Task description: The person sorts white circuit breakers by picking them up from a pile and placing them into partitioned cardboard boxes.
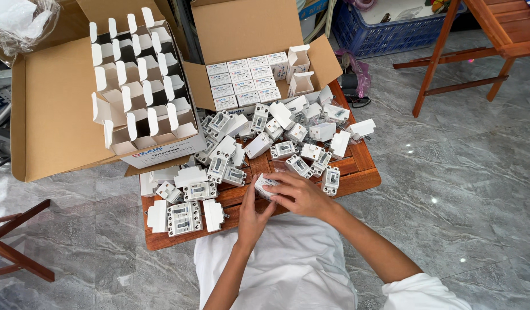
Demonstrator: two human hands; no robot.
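Observation:
Both my hands meet at the near edge of a low wooden table (362,178). A small white switch unit in its folded white carton (264,185) sits between them. My right hand (302,195) curls over it from the right and grips it. From below, my left hand (250,218) presses its fingers against the same piece. A heap of loose white switch units and small cartons (276,138) covers the table just beyond my hands. Several units lie flat in a row (184,217) to the left of my left hand.
A large open cardboard box with empty white cartons standing upright (141,86) sits at the left. A second open box holds packed white cartons (248,80) behind the heap. A blue crate (391,31), wooden furniture legs (449,54) and the marble floor (460,172) surround the table.

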